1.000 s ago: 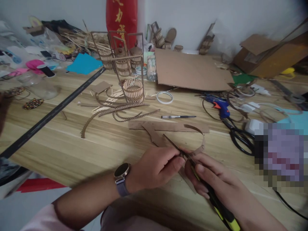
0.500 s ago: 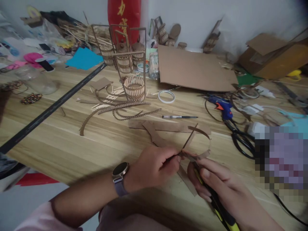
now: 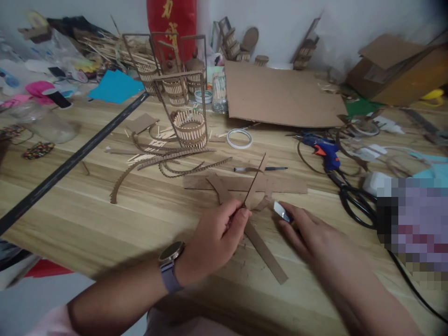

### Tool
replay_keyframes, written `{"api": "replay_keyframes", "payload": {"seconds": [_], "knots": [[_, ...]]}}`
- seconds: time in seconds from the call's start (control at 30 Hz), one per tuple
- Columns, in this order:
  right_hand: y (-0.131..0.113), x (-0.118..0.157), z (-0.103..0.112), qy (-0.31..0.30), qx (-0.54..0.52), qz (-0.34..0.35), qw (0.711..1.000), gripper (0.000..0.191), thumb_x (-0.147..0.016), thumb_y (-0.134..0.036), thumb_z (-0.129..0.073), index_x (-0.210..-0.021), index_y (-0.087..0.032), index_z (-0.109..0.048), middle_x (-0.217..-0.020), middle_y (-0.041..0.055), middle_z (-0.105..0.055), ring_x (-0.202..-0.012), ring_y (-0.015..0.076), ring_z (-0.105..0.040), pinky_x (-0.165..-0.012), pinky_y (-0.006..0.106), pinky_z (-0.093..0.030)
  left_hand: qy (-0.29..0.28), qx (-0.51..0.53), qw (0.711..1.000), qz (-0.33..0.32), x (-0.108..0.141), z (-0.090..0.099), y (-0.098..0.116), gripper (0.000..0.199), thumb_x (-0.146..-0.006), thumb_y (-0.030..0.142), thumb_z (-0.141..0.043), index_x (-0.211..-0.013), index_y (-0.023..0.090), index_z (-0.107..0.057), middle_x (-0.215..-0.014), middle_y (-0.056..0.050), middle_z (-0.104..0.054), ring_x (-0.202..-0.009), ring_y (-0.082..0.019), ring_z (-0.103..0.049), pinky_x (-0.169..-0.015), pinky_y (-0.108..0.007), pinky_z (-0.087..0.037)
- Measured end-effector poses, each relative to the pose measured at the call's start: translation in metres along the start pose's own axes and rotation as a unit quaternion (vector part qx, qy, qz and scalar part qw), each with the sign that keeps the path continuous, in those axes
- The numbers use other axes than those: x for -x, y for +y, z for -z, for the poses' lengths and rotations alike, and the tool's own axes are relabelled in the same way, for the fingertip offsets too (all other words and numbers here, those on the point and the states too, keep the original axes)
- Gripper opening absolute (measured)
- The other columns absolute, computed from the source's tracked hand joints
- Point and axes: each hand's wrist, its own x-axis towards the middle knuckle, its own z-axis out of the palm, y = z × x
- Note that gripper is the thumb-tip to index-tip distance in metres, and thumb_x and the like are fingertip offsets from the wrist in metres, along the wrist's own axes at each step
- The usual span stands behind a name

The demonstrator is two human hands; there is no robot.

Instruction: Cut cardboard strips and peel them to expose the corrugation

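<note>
My left hand [image 3: 222, 228], with a watch on its wrist, pinches a thin cardboard strip [image 3: 255, 179] that points up and away from the fingers. Closed round a utility knife [image 3: 282, 212], my right hand [image 3: 308, 233] is a little to the right; the pale blade shows at its fingertips and the handle is mostly hidden. A curled piece of cardboard lies near the blade. Beneath the hands, a flat cardboard strip [image 3: 268, 254] slants towards the table's near edge. A wider strip [image 3: 290, 185] lies crosswise beyond them.
Notched cardboard strips [image 3: 122, 179] and a stick basket [image 3: 191, 128] are beyond my left hand. A pen [image 3: 276, 168] and tape roll [image 3: 239, 138] lie ahead. A blue glue gun [image 3: 324, 150], black cable and blurred-out patch are at right. A cardboard sheet [image 3: 283, 95] is at the back.
My right hand and the knife have moved away from my left hand, with the blade now in view. My left hand has shifted slightly left, and the curled cardboard has moved left and down.
</note>
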Motion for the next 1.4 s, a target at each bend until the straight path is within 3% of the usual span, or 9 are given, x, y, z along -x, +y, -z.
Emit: {"api": "replay_keyframes", "payload": {"seconds": [0.1, 0.17, 0.27, 0.37, 0.5, 0.7, 1.1, 1.4], "knots": [[0.004, -0.002, -0.009, 0.011, 0.07, 0.034, 0.997, 0.035, -0.103, -0.037, -0.046, -0.129, -0.022, -0.065, -0.098, 0.0096, -0.077, -0.074, 0.0258, -0.074, -0.055, 0.035, -0.054, -0.002, -0.035, 0.999, -0.027, 0.001, 0.0, 0.003, 0.033, -0.104, 0.034, -0.042, -0.075, 0.021, -0.048, -0.063, 0.004, -0.051, -0.057, -0.012, -0.049, -0.057, -0.026, -0.034], [0.001, -0.002, -0.01, 0.058, 0.092, 0.056, 0.992, 0.037, -0.103, -0.039, -0.046, -0.129, -0.02, -0.065, -0.101, 0.0133, -0.075, -0.083, 0.0311, -0.073, -0.063, 0.042, -0.057, -0.008, -0.044, 0.998, -0.037, 0.002, -0.001, 0.003, 0.032, -0.104, 0.033, -0.042, -0.077, 0.02, -0.051, -0.064, 0.004, -0.053, -0.059, -0.012, -0.052, -0.057, -0.026, -0.035], [-0.013, 0.0, -0.003, 0.149, 0.02, 0.077, 0.986, 0.036, -0.101, -0.038, -0.054, -0.131, -0.02, -0.063, -0.112, 0.0168, -0.072, -0.1, 0.0354, -0.07, -0.079, 0.051, -0.058, -0.015, -0.08, 0.994, -0.066, 0.003, -0.003, -0.001, 0.028, -0.105, 0.029, -0.043, -0.082, 0.019, -0.056, -0.066, 0.002, -0.059, -0.061, -0.013, -0.057, -0.058, -0.026, -0.037], [-0.033, 0.004, 0.005, 0.185, -0.092, 0.094, 0.974, 0.03, -0.097, -0.031, -0.062, -0.126, -0.025, -0.066, -0.113, 0.0134, -0.071, -0.103, 0.0311, -0.07, -0.083, 0.045, -0.059, -0.01, -0.16, 0.979, -0.128, 0.005, -0.006, -0.004, 0.028, -0.106, 0.027, -0.043, -0.088, 0.018, -0.062, -0.074, -0.002, -0.067, -0.068, -0.017, -0.064, -0.061, -0.027, -0.041], [-0.051, 0.007, 0.008, 0.184, -0.145, 0.107, 0.966, 0.021, -0.095, -0.033, -0.067, -0.114, -0.024, -0.068, -0.104, 0.0094, -0.073, -0.096, 0.0266, -0.072, -0.078, 0.04, -0.061, 0.006, -0.248, 0.946, -0.209, 0.011, -0.009, -0.007, 0.034, -0.11, 0.031, -0.036, -0.102, 0.017, -0.066, -0.079, -0.004, -0.072, -0.072, -0.02, -0.068, -0.061, -0.029, -0.043], [-0.058, 0.007, 0.004, 0.189, -0.216, 0.056, 0.956, 0.006, -0.094, -0.024, -0.068, -0.1, -0.025, -0.07, -0.096, 0.0037, -0.074, -0.086, 0.019, -0.073, -0.073, 0.032, -0.062, 0.003, -0.3, 0.924, -0.238, 0.014, -0.009, -0.007, 0.042, -0.111, 0.034, -0.034, -0.09, 0.018, -0.066, -0.075, -0.005, -0.071, -0.066, -0.019, -0.066, -0.058, -0.03, -0.042], [-0.064, 0.002, 0.011, 0.19, -0.333, 0.025, 0.923, 0.012, -0.09, -0.018, -0.071, -0.082, -0.027, -0.072, -0.082, 0.0018, -0.076, -0.077, 0.0199, -0.075, -0.065, 0.031, -0.063, -0.034, -0.27, 0.929, -0.253, 0.013, -0.007, -0.004, 0.044, -0.111, 0.034, -0.03, -0.081, 0.019, -0.059, -0.068, -0.003, -0.062, -0.064, -0.017, -0.058, -0.059, -0.03, -0.037], [-0.069, 0.009, 0.006, 0.18, -0.295, 0.03, 0.938, 0.011, -0.093, -0.016, -0.065, -0.091, -0.026, -0.068, -0.086, 0.0012, -0.075, -0.08, 0.0175, -0.074, -0.071, 0.029, -0.061, -0.032, -0.208, 0.942, -0.261, 0.013, -0.009, -0.004, 0.027, -0.103, 0.021, -0.04, -0.084, 0.017, -0.058, -0.087, -0.007, -0.066, -0.083, -0.019, -0.06, -0.078, -0.031, -0.048]]}}
